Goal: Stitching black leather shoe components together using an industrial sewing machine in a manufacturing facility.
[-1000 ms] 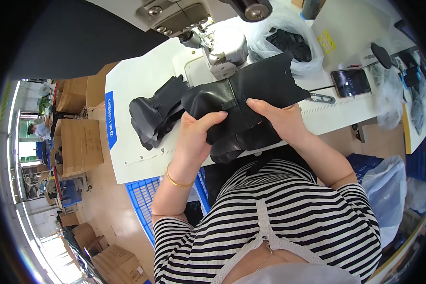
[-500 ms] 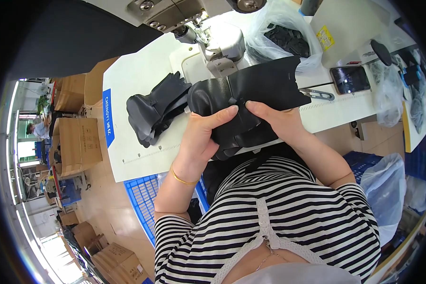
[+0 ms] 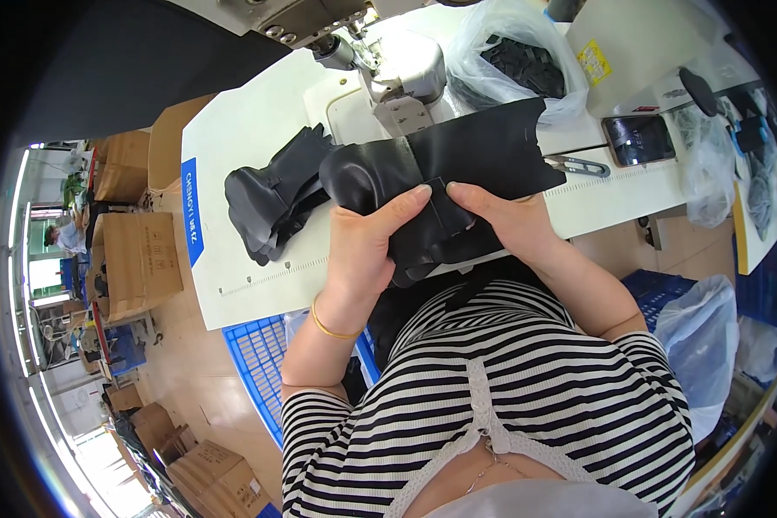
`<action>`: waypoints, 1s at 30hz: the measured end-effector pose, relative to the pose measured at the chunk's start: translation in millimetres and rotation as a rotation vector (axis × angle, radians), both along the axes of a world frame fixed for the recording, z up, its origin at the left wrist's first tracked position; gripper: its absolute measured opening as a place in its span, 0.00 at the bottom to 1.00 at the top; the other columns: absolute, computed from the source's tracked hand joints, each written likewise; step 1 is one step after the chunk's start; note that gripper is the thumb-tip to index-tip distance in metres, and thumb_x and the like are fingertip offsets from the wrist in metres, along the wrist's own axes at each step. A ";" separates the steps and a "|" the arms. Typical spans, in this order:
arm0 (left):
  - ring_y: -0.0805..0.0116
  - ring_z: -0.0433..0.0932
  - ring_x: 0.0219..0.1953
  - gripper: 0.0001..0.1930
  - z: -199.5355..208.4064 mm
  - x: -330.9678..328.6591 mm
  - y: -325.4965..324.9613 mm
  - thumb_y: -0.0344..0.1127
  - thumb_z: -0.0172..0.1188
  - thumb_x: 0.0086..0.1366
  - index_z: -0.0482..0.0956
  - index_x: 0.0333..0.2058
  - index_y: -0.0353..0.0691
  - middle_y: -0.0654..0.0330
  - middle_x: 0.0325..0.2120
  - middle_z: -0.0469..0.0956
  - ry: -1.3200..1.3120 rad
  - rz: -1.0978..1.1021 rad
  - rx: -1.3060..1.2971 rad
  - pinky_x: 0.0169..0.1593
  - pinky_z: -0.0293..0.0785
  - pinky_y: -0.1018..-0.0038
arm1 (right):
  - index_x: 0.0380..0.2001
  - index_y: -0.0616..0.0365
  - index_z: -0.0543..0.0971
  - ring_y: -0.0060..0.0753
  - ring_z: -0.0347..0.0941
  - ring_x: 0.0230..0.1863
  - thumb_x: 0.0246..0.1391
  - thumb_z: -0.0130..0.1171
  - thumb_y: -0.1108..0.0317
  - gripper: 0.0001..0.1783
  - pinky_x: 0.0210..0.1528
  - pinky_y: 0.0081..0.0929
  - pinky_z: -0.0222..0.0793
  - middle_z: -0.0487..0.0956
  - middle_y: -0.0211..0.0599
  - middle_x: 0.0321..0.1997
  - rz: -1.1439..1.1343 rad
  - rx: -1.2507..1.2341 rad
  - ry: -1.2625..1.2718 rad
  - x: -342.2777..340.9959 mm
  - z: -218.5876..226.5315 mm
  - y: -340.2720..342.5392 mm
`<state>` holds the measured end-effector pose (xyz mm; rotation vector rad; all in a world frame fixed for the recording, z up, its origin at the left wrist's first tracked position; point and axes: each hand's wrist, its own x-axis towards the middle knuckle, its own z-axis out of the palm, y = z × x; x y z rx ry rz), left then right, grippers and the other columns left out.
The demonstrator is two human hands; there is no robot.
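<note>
I've room over the table [image 3: 209, 198] left of the black pile [image 3: 268, 194], but the sewing machine [image 3: 406, 78] blocks me beyond the held piece [image 3: 445, 154].

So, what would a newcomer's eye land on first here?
Probably the glossy black piece in the centre, held between the left hand and right hand. Next might come the sewing machine at the top of the view, and the stack of similar dark pieces lying on the white table, left of the held one.
</note>
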<state>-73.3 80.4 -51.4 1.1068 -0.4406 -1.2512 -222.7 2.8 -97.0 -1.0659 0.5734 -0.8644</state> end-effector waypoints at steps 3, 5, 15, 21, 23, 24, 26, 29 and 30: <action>0.69 0.80 0.33 0.10 -3.6 -0.3 1.3 0.20 0.63 0.54 0.77 0.37 0.28 0.54 0.34 0.80 -0.067 0.032 -0.017 0.39 0.79 0.74 | 0.42 0.62 0.76 0.23 0.75 0.39 0.49 0.61 0.79 0.15 0.44 0.21 0.73 0.78 0.33 0.40 -0.002 0.000 0.006 0.9 0.6 2.5; 0.70 0.80 0.33 0.10 -2.2 -2.6 1.4 0.20 0.62 0.54 0.78 0.37 0.28 0.54 0.34 0.80 -0.113 0.053 -0.030 0.39 0.79 0.75 | 0.43 0.62 0.76 0.23 0.75 0.40 0.49 0.61 0.80 0.15 0.44 0.21 0.73 0.78 0.33 0.41 -0.003 -0.008 0.024 1.2 1.0 4.4; 0.76 0.78 0.32 0.10 -3.9 -10.4 2.9 0.20 0.64 0.53 0.78 0.36 0.33 0.61 0.31 0.79 -0.362 0.129 -0.115 0.37 0.75 0.79 | 0.40 0.62 0.77 0.19 0.75 0.36 0.51 0.59 0.79 0.11 0.40 0.17 0.73 0.78 0.31 0.37 -0.115 0.043 -0.185 11.1 1.8 18.7; 0.74 0.78 0.32 0.08 3.9 -8.2 3.6 0.23 0.61 0.57 0.76 0.37 0.33 0.60 0.32 0.79 0.019 0.162 -0.108 0.38 0.76 0.78 | 0.41 0.64 0.76 0.20 0.75 0.37 0.52 0.58 0.80 0.12 0.41 0.18 0.73 0.78 0.32 0.39 -0.101 -0.010 -0.190 8.5 6.4 18.8; 0.74 0.78 0.33 0.07 3.6 -7.6 3.3 0.25 0.59 0.59 0.75 0.37 0.33 0.60 0.32 0.78 -0.018 0.164 -0.105 0.38 0.76 0.77 | 0.41 0.64 0.76 0.20 0.75 0.37 0.52 0.59 0.80 0.12 0.41 0.18 0.73 0.78 0.32 0.39 -0.097 -0.012 -0.183 7.7 6.2 19.5; 0.74 0.78 0.32 0.08 4.8 -7.2 3.0 0.24 0.59 0.58 0.75 0.37 0.33 0.60 0.32 0.79 -0.063 0.145 -0.120 0.38 0.76 0.78 | 0.41 0.64 0.76 0.20 0.75 0.37 0.52 0.59 0.80 0.12 0.41 0.18 0.73 0.78 0.32 0.39 -0.104 -0.007 -0.163 7.7 5.1 20.0; 0.74 0.78 0.32 0.08 6.4 -5.8 2.8 0.22 0.60 0.57 0.76 0.37 0.32 0.60 0.32 0.79 -0.108 0.125 -0.134 0.38 0.76 0.78 | 0.41 0.64 0.76 0.20 0.75 0.37 0.51 0.59 0.80 0.12 0.41 0.18 0.74 0.78 0.32 0.39 -0.112 -0.002 -0.144 7.4 5.0 20.3; 0.74 0.78 0.32 0.11 6.4 -4.7 2.4 0.20 0.62 0.54 0.76 0.38 0.32 0.59 0.32 0.79 -0.263 0.053 -0.089 0.37 0.76 0.78 | 0.41 0.65 0.76 0.20 0.75 0.37 0.51 0.59 0.80 0.12 0.41 0.18 0.74 0.78 0.33 0.39 -0.096 0.031 -0.161 6.1 5.5 20.0; 0.75 0.78 0.32 0.12 4.9 -5.4 1.6 0.20 0.63 0.53 0.77 0.38 0.32 0.59 0.32 0.79 -0.315 0.052 -0.097 0.37 0.76 0.79 | 0.40 0.65 0.76 0.20 0.75 0.37 0.51 0.59 0.80 0.11 0.41 0.18 0.74 0.78 0.33 0.38 -0.099 0.014 -0.144 5.6 4.2 19.8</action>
